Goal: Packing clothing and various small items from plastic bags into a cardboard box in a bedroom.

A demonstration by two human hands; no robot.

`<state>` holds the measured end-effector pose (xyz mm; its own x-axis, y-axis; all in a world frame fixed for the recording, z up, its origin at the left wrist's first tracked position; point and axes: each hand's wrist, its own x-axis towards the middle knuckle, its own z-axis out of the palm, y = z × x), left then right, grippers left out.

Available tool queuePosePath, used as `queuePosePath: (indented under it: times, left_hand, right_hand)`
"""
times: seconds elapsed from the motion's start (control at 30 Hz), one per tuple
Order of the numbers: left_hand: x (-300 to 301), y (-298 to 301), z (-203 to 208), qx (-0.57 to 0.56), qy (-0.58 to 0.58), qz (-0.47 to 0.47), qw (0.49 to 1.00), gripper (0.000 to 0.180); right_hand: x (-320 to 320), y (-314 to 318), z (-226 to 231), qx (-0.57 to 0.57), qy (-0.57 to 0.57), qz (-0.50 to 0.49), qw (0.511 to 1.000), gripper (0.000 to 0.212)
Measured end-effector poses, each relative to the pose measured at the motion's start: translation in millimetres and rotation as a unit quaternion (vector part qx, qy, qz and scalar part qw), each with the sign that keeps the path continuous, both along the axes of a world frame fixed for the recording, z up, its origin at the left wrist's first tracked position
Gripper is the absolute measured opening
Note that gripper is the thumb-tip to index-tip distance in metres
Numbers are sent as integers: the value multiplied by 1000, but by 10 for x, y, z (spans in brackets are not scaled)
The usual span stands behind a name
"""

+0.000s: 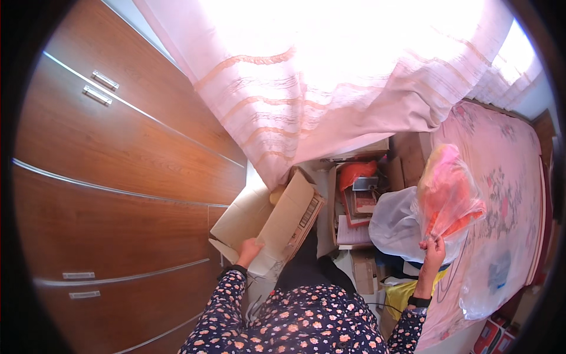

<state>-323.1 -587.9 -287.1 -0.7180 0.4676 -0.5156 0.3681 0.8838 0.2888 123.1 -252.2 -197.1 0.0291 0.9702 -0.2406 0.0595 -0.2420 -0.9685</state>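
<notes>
My left hand [250, 250] grips the near side of an open cardboard box [283, 227], which sits tilted in front of my legs with its flaps spread. Inside the box, near its far end, a rounded yellowish thing [277, 194] partly shows; I cannot make out what it is. On the right, my right hand [434, 250] pinches the gathered lower part of a clear plastic bag [451, 192] with pink and orange-red contents. The bag stands up above my fingers, over the bed's edge. A whitish plastic bag [394, 219] hangs just left of it.
Wooden wardrobe doors [118, 147] line the left side. Pink curtains [265, 106] drop down behind the box. Another carton [332, 206] holds books and papers [354, 230]. A bed [507, 177] with a floral cover stands right, bearing a clear plastic bag [477, 289]. A yellow bag [402, 298] lies below.
</notes>
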Motion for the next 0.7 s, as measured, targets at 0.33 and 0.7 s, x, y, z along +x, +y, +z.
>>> queuePosePath:
  times: [0.33, 0.7]
  left_hand:
    - [-133, 210, -356, 10, -32, 44, 998, 33]
    - [-348, 484, -710, -61, 27, 31, 997, 31]
  right_hand:
    - [-43, -27, -63, -5, -14, 2, 1000, 21]
    - [-89, -50, -162, -16, -65, -6, 998, 21]
